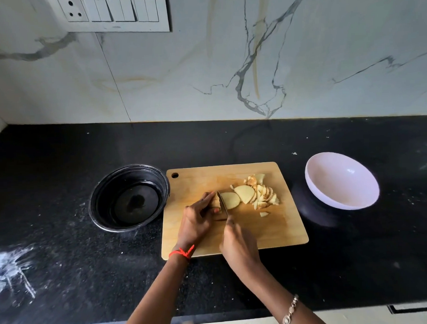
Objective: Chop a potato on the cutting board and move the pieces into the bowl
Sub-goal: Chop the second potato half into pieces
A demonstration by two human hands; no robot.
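Okay, mid-chop. The left grip (198,219) is clamped on the potato stub (215,204), its fingertips curled right against the knife (223,203) blade. The right grip (238,244) is closed round the knife handle, with the blade standing in the cut. The stub sits mid cutting board (259,233), with cut slices (255,193) piled at its 2 o'clock. At 3 o'clock of the board the white bowl (341,180) sits empty on the table (65,266); the black bowl (128,197) is at 9 o'clock. I judge chopping nearly done and transfer not started. Risks I'd flag:
- The stub is small, so the blade could nick fingertips, or the stub could roll out.
- The pile is near the board's 3 o'clock edge, so a careless sweep could spill pieces.
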